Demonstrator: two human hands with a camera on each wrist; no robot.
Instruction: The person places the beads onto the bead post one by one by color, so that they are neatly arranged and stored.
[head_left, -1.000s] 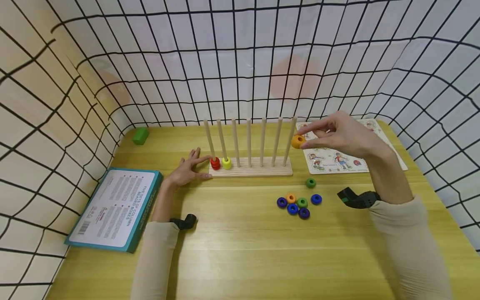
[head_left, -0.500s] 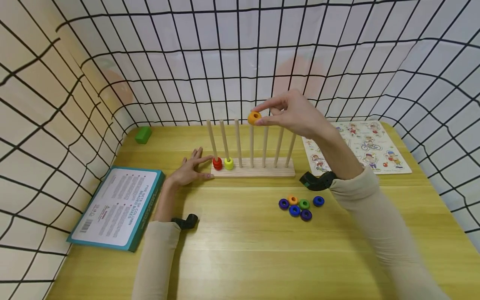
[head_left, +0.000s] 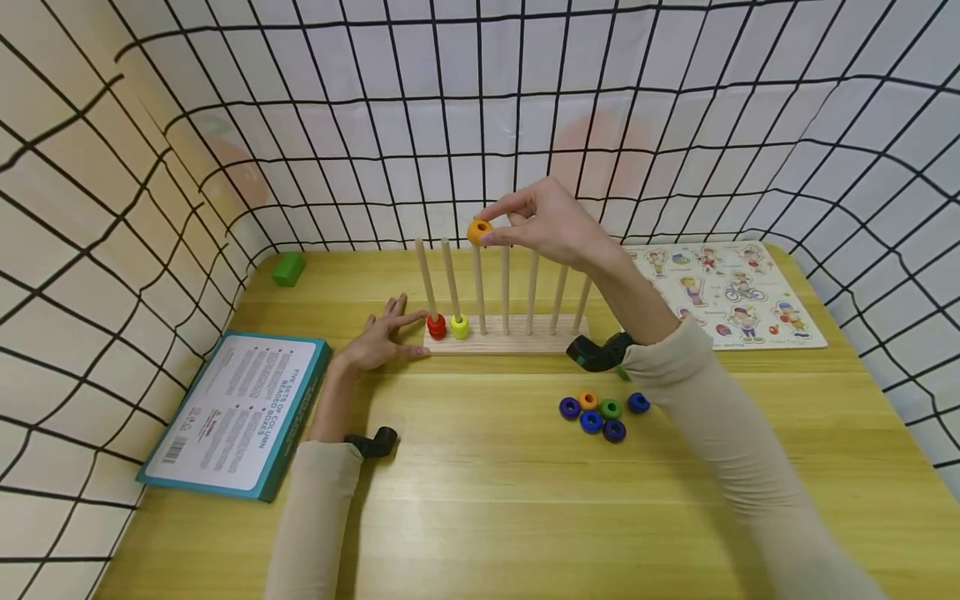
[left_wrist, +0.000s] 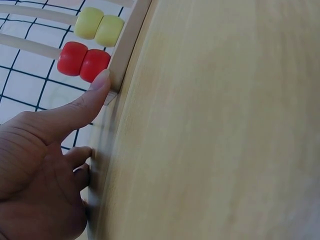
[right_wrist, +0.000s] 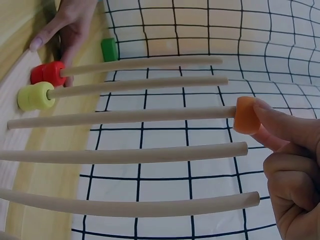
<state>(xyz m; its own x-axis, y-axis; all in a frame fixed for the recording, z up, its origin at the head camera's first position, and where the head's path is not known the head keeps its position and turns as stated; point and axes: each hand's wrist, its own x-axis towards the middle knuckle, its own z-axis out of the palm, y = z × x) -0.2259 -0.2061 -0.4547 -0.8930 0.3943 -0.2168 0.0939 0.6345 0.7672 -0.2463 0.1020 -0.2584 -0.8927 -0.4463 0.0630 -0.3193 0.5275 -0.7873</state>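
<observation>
An orange bead point(head_left: 480, 232) is pinched between the thumb and forefinger of my right hand point(head_left: 555, 223). The right wrist view puts this bead point(right_wrist: 247, 115) right at the tip of the third peg point(right_wrist: 125, 118) from the left. Several upright pegs stand in a row on a pale wooden base point(head_left: 510, 342). Two red beads point(head_left: 437, 327) sit at the foot of the leftmost peg, and two yellow beads point(head_left: 459, 327) at the foot of the second. My left hand point(head_left: 375, 342) rests at the base's left end, fingers spread, thumb point(left_wrist: 87, 102) against the end by the red beads.
Loose blue, purple, green and orange beads point(head_left: 591, 422) lie right of centre; my right forearm partly covers another green one. A picture board point(head_left: 780, 333) lies at back right, a teal-edged box point(head_left: 225, 417) at left, a green block point(head_left: 288, 269) at back left. Black netting surrounds the table.
My right hand has carried the orange bead leftward and up from beside the rightmost peg to the top of the third peg. My left hand has stayed at the base.
</observation>
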